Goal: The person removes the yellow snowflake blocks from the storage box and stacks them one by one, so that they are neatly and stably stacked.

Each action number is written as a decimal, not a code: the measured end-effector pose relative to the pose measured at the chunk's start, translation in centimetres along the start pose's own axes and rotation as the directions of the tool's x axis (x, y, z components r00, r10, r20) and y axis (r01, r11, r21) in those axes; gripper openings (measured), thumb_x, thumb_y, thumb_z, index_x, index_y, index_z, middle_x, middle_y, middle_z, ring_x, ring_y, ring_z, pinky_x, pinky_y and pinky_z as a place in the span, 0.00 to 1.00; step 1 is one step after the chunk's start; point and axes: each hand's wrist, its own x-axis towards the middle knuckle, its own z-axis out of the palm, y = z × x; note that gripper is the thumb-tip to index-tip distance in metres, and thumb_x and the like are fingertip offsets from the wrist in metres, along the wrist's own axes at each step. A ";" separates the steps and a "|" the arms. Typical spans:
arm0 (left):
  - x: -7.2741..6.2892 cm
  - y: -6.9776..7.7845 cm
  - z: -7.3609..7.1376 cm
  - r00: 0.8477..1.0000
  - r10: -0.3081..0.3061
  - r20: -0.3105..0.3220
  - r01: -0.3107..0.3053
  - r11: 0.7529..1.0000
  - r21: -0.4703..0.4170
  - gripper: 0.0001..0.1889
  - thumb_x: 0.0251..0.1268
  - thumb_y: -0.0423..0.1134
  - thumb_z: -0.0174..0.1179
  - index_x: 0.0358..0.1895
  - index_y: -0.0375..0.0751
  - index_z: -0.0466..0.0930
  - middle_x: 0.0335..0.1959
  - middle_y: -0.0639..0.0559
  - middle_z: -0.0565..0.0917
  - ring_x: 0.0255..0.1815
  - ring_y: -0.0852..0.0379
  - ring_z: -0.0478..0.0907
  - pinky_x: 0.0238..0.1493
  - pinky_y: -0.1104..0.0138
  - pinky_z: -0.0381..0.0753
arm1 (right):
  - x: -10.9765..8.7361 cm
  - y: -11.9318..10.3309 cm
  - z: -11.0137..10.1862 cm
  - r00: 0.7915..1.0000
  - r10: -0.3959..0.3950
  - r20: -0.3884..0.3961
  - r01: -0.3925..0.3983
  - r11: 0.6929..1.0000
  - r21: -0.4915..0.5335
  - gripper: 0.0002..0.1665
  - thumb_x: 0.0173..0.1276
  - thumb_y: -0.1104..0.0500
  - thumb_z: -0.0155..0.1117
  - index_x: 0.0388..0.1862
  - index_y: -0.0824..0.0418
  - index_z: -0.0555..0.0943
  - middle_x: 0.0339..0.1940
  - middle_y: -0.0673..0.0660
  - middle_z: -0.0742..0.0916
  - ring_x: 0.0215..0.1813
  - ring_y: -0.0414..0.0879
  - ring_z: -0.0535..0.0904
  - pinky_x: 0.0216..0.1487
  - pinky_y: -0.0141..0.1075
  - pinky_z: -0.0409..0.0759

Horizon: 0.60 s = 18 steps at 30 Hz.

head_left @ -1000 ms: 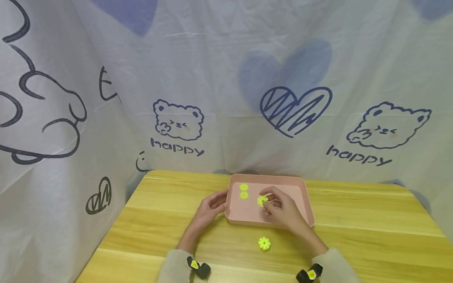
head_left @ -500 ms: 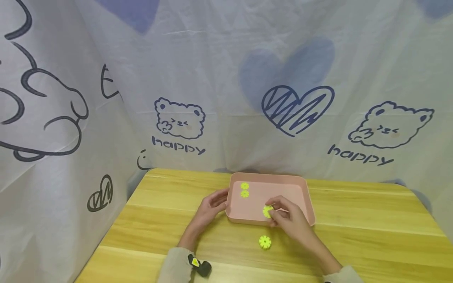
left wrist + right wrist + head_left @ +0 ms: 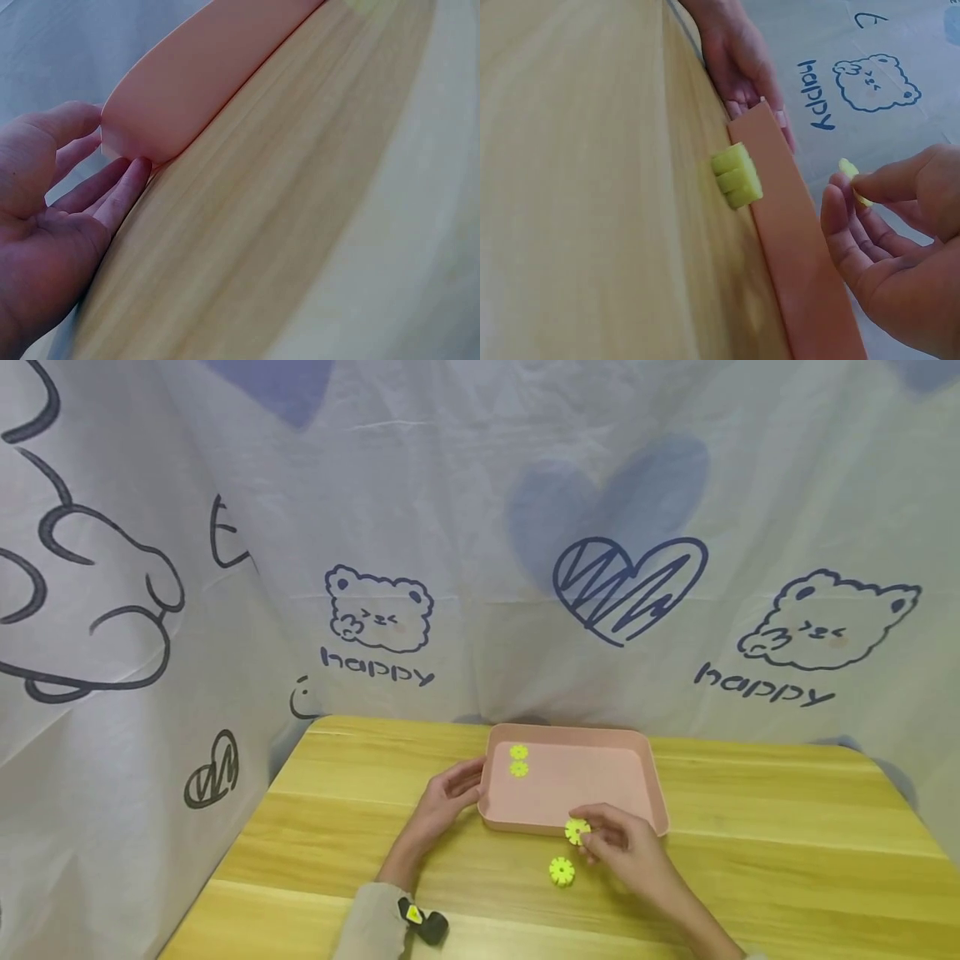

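My right hand [image 3: 626, 852] pinches a yellow notched plastic disc [image 3: 577, 832] between thumb and fingers, over the front rim of the pink tray [image 3: 570, 789]. In the right wrist view that disc [image 3: 846, 166] shows nearly edge-on. Just in front of the tray, a stack of the same yellow discs [image 3: 562, 872] rests on the table; the right wrist view shows the stack's [image 3: 737, 176] layered side. Two single discs [image 3: 519, 760] lie inside the tray at its left. My left hand [image 3: 442, 802] touches the tray's left side, its fingertips on the outer wall [image 3: 187, 82] near a corner.
The wooden table [image 3: 787, 843] carries the tray near its back edge. Behind it hangs a pale cloth [image 3: 480, 527] with printed hearts and bears, and more cloth covers the left side. A black wrist camera [image 3: 427, 925] sits on the left sleeve.
My right hand has moved from above the tray's middle toward its front right, carrying the pinched disc closer to the stack. The left hand stays against the tray.
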 end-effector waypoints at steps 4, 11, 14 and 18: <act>-0.1 0.0 -0.1 1.000 0.005 0.001 -0.005 1.000 0.003 0.27 0.76 0.27 0.57 0.74 0.28 0.65 0.73 0.33 0.70 0.74 0.39 0.69 0.68 0.64 0.75 | -0.7 0.4 0.1 0.999 -0.037 -0.008 0.036 0.998 -0.043 0.20 0.67 0.72 0.69 0.58 0.71 0.82 0.47 0.65 0.88 0.39 0.43 0.86 0.43 0.35 0.88; -0.2 0.1 -0.1 1.000 0.010 0.005 -0.010 1.000 0.008 0.27 0.76 0.27 0.58 0.74 0.28 0.65 0.73 0.32 0.70 0.74 0.38 0.68 0.69 0.63 0.74 | -1.5 0.7 0.6 0.999 0.039 -0.025 -0.040 0.998 -0.044 0.24 0.60 0.70 0.76 0.56 0.68 0.83 0.47 0.62 0.86 0.43 0.43 0.83 0.48 0.33 0.87; -0.2 0.2 -0.1 1.000 0.004 0.008 -0.004 1.000 0.005 0.27 0.76 0.27 0.57 0.75 0.27 0.64 0.74 0.32 0.69 0.74 0.37 0.67 0.69 0.63 0.74 | -1.8 0.6 0.8 0.996 0.089 -0.017 -0.089 0.996 -0.026 0.25 0.60 0.70 0.75 0.57 0.69 0.82 0.47 0.62 0.86 0.43 0.45 0.83 0.48 0.33 0.87; -0.1 0.3 -0.1 1.000 -0.004 0.013 0.004 1.000 0.000 0.27 0.76 0.27 0.57 0.75 0.27 0.64 0.74 0.31 0.68 0.75 0.37 0.67 0.70 0.62 0.73 | -2.1 0.7 1.1 0.995 0.098 -0.015 -0.098 0.994 -0.040 0.24 0.59 0.73 0.74 0.56 0.68 0.82 0.47 0.62 0.87 0.44 0.45 0.84 0.47 0.33 0.87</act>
